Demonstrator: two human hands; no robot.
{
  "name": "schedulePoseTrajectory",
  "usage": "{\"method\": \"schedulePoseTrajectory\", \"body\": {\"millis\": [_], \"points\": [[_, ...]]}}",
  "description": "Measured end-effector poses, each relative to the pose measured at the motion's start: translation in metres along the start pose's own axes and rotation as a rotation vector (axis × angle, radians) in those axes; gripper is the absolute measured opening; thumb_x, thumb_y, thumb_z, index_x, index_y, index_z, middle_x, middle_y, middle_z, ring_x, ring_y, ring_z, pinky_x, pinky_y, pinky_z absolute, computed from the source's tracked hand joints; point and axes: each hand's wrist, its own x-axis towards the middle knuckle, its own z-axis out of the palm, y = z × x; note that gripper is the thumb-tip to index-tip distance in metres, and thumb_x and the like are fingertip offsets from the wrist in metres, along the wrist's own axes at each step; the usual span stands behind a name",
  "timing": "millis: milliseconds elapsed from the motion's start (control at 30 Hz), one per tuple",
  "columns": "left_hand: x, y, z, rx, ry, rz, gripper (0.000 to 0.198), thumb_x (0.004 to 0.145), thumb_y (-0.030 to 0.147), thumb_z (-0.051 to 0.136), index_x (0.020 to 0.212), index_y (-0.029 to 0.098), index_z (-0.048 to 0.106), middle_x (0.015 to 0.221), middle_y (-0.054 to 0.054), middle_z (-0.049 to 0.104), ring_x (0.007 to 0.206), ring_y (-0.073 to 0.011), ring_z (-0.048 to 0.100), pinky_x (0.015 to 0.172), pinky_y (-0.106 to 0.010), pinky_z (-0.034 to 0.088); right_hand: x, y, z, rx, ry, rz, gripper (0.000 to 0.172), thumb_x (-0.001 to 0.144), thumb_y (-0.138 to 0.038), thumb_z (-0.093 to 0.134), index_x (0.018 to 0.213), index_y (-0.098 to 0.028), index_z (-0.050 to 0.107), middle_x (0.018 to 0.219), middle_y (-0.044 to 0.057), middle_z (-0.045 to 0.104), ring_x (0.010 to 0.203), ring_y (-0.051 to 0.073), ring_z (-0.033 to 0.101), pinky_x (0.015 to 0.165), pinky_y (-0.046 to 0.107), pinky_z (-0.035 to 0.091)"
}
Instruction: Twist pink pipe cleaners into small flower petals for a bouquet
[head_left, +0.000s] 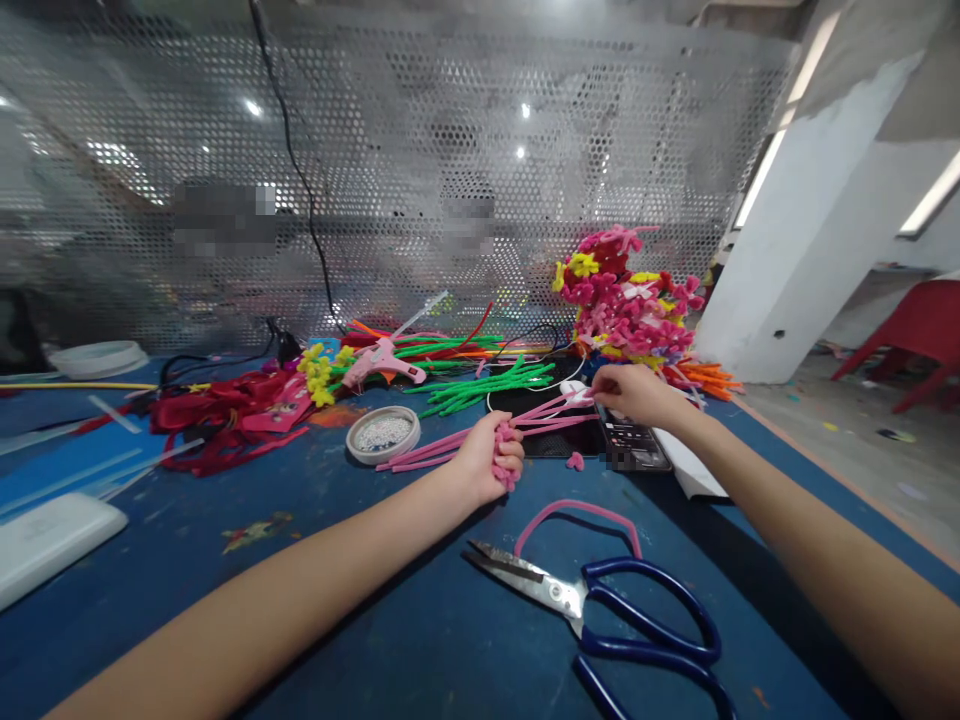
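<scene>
My left hand (491, 458) is closed around a small bunch of bent pink pipe cleaner pieces (507, 470), which poke out between the fingers. Long straight pink pipe cleaners (424, 452) lie on the table behind it, partly hidden by the hand. Further right, my right hand (630, 392) pinches the far end of a pink pipe cleaner (559, 408). Blue-handled scissors (559, 592) lie in front of both hands with their blades slightly apart. Behind the blades rests a single curved pink pipe cleaner (577, 506). A small pink curl (574, 461) sits near the phone (637, 447).
A pink glue gun (384, 364), green pipe cleaners (491, 387) and a round dish of small beads (383, 434) stand behind the hands. Red ribbon (225, 420) lies left. A pink and yellow flower bunch (630, 300) leans at the perforated metal screen (420, 180). A white box (56, 545) is front left.
</scene>
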Motion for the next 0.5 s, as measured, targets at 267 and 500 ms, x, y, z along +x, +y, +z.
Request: {"method": "schedulePoseTrajectory", "body": {"millis": [267,500], "points": [[-0.003,0.000,0.003,-0.039,0.029,-0.013,0.022,0.082,0.019,0.039,0.060,0.017,0.035,0.041,0.010,0.028,0.022,-0.0019,0.028,0.023,-0.010,0.012,-0.012,-0.030,-0.003,0.170,-0.434,-0.141,0.038,0.072,-0.026,0.058,0.108,-0.017,0.056,0.071,0.000,0.065,0.063,0.013,0.060,0.053,0.020,0.044],[-0.003,0.001,0.002,-0.030,0.013,-0.054,0.021,0.083,0.020,0.038,0.061,0.017,0.036,0.041,0.010,0.027,0.022,-0.0026,0.028,0.023,-0.010,0.014,-0.013,-0.042,0.011,0.086,-0.591,-0.167,0.026,0.067,-0.018,0.060,0.093,-0.016,0.063,0.066,0.000,0.063,0.057,0.012,0.057,0.047,0.018,0.038]]}}
